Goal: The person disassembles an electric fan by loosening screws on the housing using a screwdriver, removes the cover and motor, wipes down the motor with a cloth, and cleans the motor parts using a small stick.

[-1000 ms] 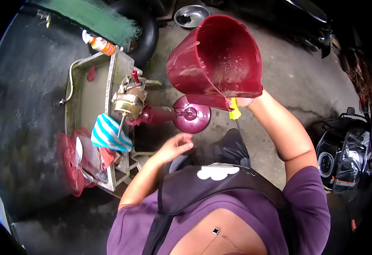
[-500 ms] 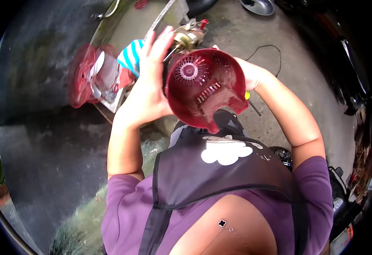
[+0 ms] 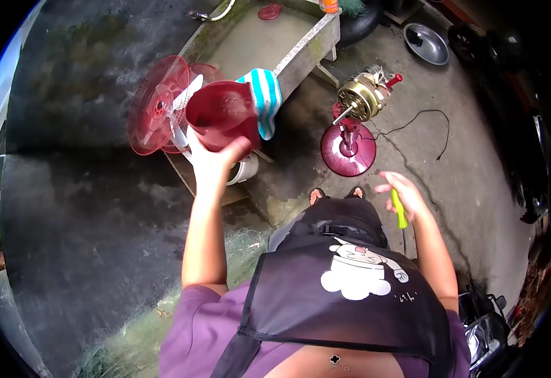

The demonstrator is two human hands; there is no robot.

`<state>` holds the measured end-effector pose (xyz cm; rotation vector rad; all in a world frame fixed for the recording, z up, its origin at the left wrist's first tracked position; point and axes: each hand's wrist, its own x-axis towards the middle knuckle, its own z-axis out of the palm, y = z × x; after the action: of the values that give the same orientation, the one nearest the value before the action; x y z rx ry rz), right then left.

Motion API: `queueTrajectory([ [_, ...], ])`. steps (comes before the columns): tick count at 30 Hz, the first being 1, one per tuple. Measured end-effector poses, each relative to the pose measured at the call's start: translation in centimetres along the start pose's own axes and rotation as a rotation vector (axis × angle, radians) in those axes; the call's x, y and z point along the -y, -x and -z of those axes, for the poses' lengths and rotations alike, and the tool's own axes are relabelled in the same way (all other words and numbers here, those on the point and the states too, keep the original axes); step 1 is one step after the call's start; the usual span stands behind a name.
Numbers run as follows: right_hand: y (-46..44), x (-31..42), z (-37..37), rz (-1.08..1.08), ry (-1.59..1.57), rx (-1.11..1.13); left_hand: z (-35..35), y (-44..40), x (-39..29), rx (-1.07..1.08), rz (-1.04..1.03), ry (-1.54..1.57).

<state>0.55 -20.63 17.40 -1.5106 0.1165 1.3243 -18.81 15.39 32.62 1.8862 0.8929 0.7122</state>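
Here, near the striped cloth [image 3: 265, 101], your left hand [image 3: 214, 159] clamped its fingers on the red housing [image 3: 230, 108], its bulk likely needing a firm grip; your right hand [image 3: 412, 196] held the screwdriver [image 3: 399, 211] clear in loosely curled fingers.

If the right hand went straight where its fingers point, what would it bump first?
Probably the round pink fan base, ahead of the right hand. It stands on the floor, though, so the hand might pass above; depth is unclear.

Lone head cam, wide-angle, faces fwd & down over apron [image 3: 351, 318], w/ hands [image 3: 215, 152] nr & floor [image 3: 471, 164] further off.
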Motion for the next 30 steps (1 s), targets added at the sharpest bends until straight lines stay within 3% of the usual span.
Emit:
queueTrajectory([
  [2,-1.2,-4.2,3.6,-0.074,-0.050,-0.105,0.2,-2.1,2.0,0.180,0.430,0.471],
  [4,-1.6,-8.6,7.4,-0.154,-0.022,-0.186,0.1,-5.0,6.4,0.269,0.828,0.628],
  [9,0.5,-20.4,16.3,-0.457,0.002,-0.414,-4.2,-13.7,9.3,0.391,1.051,0.642],
  [12,4.4,-25.7,18.1,-0.545,-0.124,-0.520,-6.6,-20.4,9.4,0.339,1.084,0.599],
  [15,8.2,-26.2,16.2,-0.597,-0.166,-0.589,-8.8,-27.4,13.4,0.166,1.021,0.619],
  [16,8.6,-26.7,15.6,-0.607,-0.191,-0.609,-10.2,-28.3,12.9,0.005,0.949,0.678],
  [18,10.4,-27.6,13.7,-0.571,-0.189,-0.675,-10.2,-34.3,20.5,0.087,0.970,0.852],
  [20,10.8,-29.3,11.7,-0.536,-0.259,-0.756,-12.1,-31.4,18.0,-0.073,0.881,0.546],
  [23,9.2,-32.2,8.9,-0.522,-0.267,-0.730,-9.0,-28.9,22.0,0.064,0.563,0.367],
  [25,7.3,-29.5,7.1,-0.489,0.051,-0.677,-6.2,-26.5,23.0,0.017,0.364,0.205],
  [27,4.9,-24.3,4.5,-0.373,0.572,-0.674,-3.6,-21.9,24.2,-0.055,0.170,0.007],
  [28,3.5,-23.5,4.3,-0.173,0.755,-0.609,-2.7,-19.0,25.8,-0.089,0.080,-0.068],
  [29,0.6,-17.5,2.0,-0.022,0.841,-0.470,-3.0,-11.4,24.8,-0.086,0.147,-0.131],
  [30,-1.6,-15.1,0.5,0.040,0.878,-0.422,-3.4,-8.0,23.7,0.113,0.338,0.109],
])
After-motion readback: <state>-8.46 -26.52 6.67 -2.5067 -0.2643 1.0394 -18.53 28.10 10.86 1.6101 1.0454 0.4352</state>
